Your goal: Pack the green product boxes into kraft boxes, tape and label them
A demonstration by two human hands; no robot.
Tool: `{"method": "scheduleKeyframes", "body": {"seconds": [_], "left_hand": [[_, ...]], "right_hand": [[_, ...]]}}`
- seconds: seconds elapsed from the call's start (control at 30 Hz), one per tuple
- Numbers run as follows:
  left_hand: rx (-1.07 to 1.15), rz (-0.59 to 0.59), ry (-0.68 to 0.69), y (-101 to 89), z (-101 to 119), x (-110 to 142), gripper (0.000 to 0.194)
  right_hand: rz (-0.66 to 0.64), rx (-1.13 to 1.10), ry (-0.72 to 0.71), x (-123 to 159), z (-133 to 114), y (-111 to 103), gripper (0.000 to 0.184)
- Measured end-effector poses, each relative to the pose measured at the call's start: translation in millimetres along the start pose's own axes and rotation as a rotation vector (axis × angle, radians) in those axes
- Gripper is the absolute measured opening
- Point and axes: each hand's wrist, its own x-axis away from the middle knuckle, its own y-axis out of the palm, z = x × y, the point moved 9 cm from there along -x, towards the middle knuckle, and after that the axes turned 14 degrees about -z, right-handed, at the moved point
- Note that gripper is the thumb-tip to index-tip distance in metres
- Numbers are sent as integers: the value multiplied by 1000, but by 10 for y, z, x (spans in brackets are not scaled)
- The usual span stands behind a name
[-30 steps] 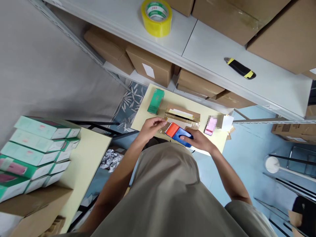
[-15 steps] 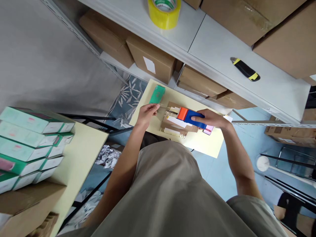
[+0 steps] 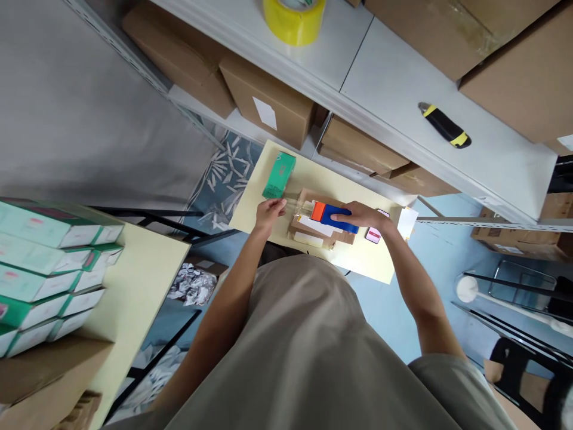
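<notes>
My right hand [image 3: 364, 215] grips a blue and orange tape dispenser [image 3: 342, 220] over a small cardboard box [image 3: 344, 236] with white labels on it. My left hand [image 3: 270, 214] is closed in a pinch on the loose end of a clear tape strip [image 3: 295, 205], which stretches left from the dispenser's orange end. Just beyond my left hand lies a green box [image 3: 280, 175]. A phone [image 3: 373, 235] with a lit pink screen rests on the table under my right forearm.
The pale yellow table [image 3: 380, 266] stands below a grey shelf [image 3: 380, 89] carrying a yellow tape roll [image 3: 294, 21] and a utility knife [image 3: 445, 125]. Green and white boxes [image 3: 40, 263] are stacked on another table at left. Cartons [image 3: 268, 101] sit under the shelf.
The dispenser and my right hand have moved left, close down over the cardboard box. More of the phone now shows. My left hand keeps its pinch, slightly lower in view.
</notes>
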Motion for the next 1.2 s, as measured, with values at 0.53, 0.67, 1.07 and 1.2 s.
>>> {"method": "scheduleKeyframes", "body": {"seconds": [0.53, 0.67, 1.07, 1.2], "left_hand": [[-702, -143, 599, 601, 381, 56, 50], [-736, -248, 629, 832, 395, -3, 52], [-765, -211, 619, 827, 382, 59, 53], [-762, -209, 617, 833, 341, 3, 59]], "right_hand": [[-55, 33, 11, -26, -58, 30, 74], [-32, 37, -18, -37, -61, 27, 75], [-41, 45, 277, 1084, 916, -276, 77], [-72, 1, 444, 1588, 1367, -305, 74]]}}
